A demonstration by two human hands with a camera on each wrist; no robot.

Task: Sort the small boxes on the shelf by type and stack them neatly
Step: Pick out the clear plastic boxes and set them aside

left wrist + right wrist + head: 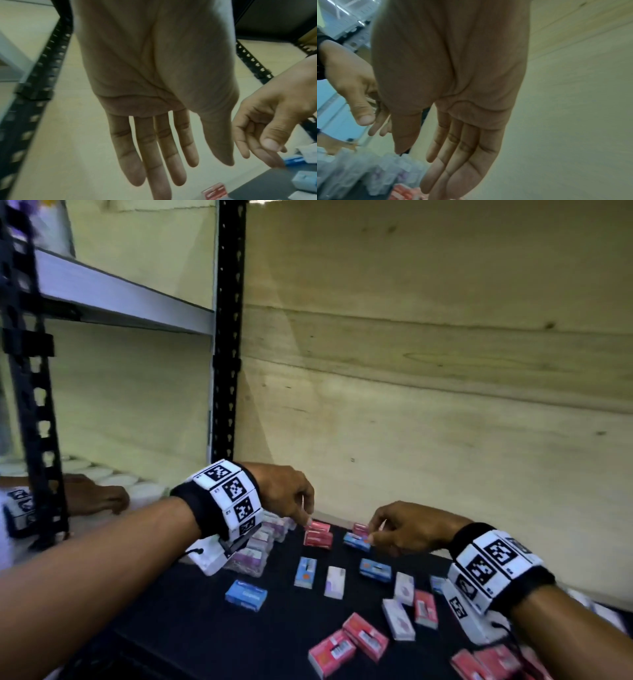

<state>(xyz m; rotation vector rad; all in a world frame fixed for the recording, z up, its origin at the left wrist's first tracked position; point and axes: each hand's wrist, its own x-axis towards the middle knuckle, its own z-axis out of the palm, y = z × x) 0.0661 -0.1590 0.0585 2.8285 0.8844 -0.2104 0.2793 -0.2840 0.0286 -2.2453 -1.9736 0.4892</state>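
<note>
Small red, blue and white-purple boxes lie scattered on the black shelf mat [191,621]. At the back stands a short stack of red boxes [318,535]. My left hand [305,520] hangs over it with its fingers pointing down and nothing held. In the left wrist view the left hand [180,169] shows straight fingers above a red box [215,192]. My right hand [373,534] hovers by a single red box [360,529] and a blue box [357,541]. The right wrist view shows the right hand [419,169] with an empty palm.
White-purple boxes [260,546] are piled under my left wrist. Loose boxes lie in front, among them blue [246,595] and red [364,640]. A plywood back wall and a black upright post [226,337] bound the shelf. Another person's hand [92,498] rests on white lids at left.
</note>
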